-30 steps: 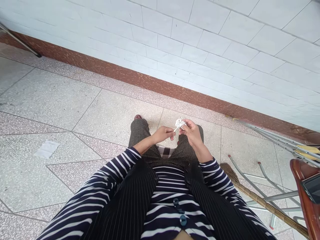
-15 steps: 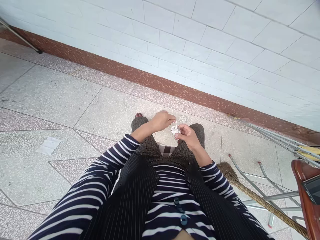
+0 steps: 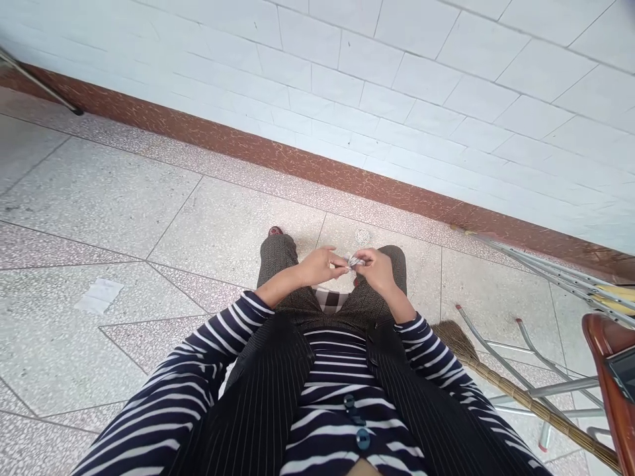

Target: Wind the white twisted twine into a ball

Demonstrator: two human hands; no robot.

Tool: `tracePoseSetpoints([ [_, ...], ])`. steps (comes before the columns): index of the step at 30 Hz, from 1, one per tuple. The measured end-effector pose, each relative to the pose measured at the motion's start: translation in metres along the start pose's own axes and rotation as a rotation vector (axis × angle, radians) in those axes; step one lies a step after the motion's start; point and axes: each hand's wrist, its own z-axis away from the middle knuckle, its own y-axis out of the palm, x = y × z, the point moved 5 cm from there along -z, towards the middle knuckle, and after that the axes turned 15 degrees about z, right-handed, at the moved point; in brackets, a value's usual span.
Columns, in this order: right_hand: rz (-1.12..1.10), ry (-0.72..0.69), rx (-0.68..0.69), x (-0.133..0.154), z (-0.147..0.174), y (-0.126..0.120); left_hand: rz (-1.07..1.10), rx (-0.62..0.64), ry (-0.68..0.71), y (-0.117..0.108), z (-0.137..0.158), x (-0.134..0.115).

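Between my hands, above my lap, is a small bundle of white cord (image 3: 355, 261). My right hand (image 3: 378, 272) is closed around the bundle from the right, hiding part of it. From the left, my left hand (image 3: 320, 266) pinches at the bundle's near side, fingertips pressed together; it seems to grip the cord there. Past my knees, a ball of white cord (image 3: 362, 236) lies on the floor, touched by neither hand.
A straw broom (image 3: 526, 393) and a metal-legged stool or chair frame (image 3: 489, 344) stand at the right. Folded metal legs (image 3: 536, 264) lean near the wall. A paper sheet (image 3: 99, 295) lies on the floor at left. The tiled wall (image 3: 347, 86) runs across in front.
My left hand has come down and closer to my right hand, now at the near side of the cord bundle. The bundle has turned in my right fingers. The ball on the floor stays put.
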Motion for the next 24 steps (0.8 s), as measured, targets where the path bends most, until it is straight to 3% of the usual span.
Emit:
tracePoseSetpoints([
  [3,-0.027,0.027,0.219,0.003,0.019,0.018,-0.072,-0.04,-0.009,-0.016,-0.005,0.003],
  [6,-0.119,0.051,0.297,0.011,0.032,0.017,0.001,-0.063,-0.034,-0.017,-0.008,0.011],
  [9,-0.184,0.054,0.203,0.019,0.027,-0.002,0.093,-0.099,-0.063,-0.008,-0.007,0.017],
  [13,-0.175,0.016,-0.057,0.023,0.005,-0.027,0.101,-0.063,-0.091,0.007,-0.003,0.013],
  [16,-0.076,-0.013,-0.215,0.022,-0.006,-0.029,0.042,-0.004,-0.035,0.01,-0.002,0.001],
  [18,0.003,-0.023,-0.243,0.021,-0.009,-0.021,-0.068,-0.021,0.011,0.004,-0.003,-0.007],
  [21,0.073,-0.037,-0.142,0.019,-0.006,-0.004,-0.281,-0.067,0.071,-0.009,-0.006,-0.013],
  [24,0.064,-0.04,0.061,0.017,-0.001,0.007,-0.392,-0.057,0.135,-0.019,-0.009,-0.016],
])
